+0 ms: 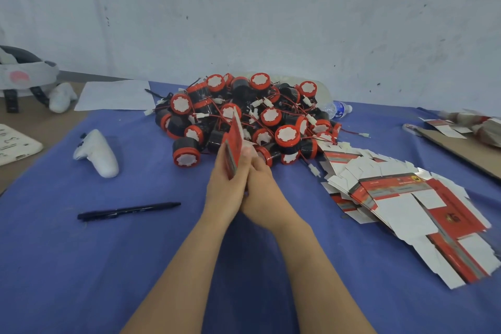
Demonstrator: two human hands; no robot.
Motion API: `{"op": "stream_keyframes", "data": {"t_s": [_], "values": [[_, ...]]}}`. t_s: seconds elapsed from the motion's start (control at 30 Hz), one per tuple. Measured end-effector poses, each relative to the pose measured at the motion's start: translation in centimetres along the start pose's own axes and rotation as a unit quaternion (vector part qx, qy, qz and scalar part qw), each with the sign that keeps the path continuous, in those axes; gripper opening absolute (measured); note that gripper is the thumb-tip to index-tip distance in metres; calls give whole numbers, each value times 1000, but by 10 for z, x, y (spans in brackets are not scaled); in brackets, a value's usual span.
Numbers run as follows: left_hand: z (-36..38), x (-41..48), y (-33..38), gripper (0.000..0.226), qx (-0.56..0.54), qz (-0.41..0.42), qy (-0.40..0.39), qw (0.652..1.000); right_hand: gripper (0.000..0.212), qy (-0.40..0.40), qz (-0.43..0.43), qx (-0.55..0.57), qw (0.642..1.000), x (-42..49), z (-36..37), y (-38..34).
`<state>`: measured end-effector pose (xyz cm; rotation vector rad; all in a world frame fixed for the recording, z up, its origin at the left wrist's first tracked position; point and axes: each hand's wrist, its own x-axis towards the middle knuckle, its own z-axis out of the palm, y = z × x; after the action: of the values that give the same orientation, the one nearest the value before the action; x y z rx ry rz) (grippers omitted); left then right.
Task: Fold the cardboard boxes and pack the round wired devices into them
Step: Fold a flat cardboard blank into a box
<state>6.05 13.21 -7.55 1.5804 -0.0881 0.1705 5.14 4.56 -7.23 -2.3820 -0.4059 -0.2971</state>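
Left of the device pile [252,119]: white controller [96,153], with a pen [127,211] nearer you, both on the table [81,266]. Just in front of the pile, your left hand [226,184] holds a flat box [235,141] upright, fingers closed round its lower end. Your right hand [261,187] is pressed alongside, fingers curled in, thumb on the box face. Right-front of the pile: fanned stack of unfolded boxes [406,209], touching its edge.
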Motion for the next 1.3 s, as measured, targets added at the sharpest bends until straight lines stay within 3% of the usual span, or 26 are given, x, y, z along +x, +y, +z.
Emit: {"op": "stream_keyframes", "data": {"t_s": [0.1, 0.17, 0.27, 0.37, 0.5, 0.57, 0.63, 0.73, 0.8, 0.87, 1.03, 1.13, 1.23, 1.3], "values": [[0, 0, -2, 46, 51, 22, 53, 997, 61, 48, 1, 69, 996, -2, -2, -3], [-2, 3, -2, 37, -17, -9, 53, 998, 59, 84, 5, 115, 990, -4, -1, -5], [-6, 6, 2, 27, -155, -107, 33, 981, 38, 117, 15, 165, 979, -3, 0, -10], [-17, 8, 5, 27, -309, -185, -1, 933, 28, 120, 23, 173, 977, -5, 0, -15], [-31, 9, 11, 39, -460, -227, -32, 858, 29, 65, -44, 46, 996, -5, 8, -16], [-34, 9, 12, 38, -444, -222, -42, 867, 27, 23, -55, 10, 998, -4, 8, -14], [-32, 11, 11, 32, -336, -211, -25, 918, 22, 22, -52, 17, 998, -4, 5, -14], [-24, 11, 9, 23, -95, -134, 69, 984, 20, 176, -13, 18, 984, -4, 1, -10], [-21, 8, 9, 21, 13, -68, 80, 994, 33, 256, 31, 27, 966, -4, -1, -7], [-19, 6, 7, 25, 76, -39, 64, 994, 48, 282, 76, 51, 955, -3, -3, -3], [-20, 6, 5, 13, 69, 3, 21, 997, 51, 321, 161, -54, 932, -1, -8, 2], [-23, 7, 5, 16, 19, -1, 4, 1000, 46, 269, 189, -94, 940, 0, -8, 6], [-25, 7, 6, 12, -43, -36, 19, 998, 17, 194, 219, -22, 956, 2, -12, 10], [-25, 8, 8, 12, -81, -84, 24, 993, 32, 191, 230, 26, 954, 1, -13, 13]]}}
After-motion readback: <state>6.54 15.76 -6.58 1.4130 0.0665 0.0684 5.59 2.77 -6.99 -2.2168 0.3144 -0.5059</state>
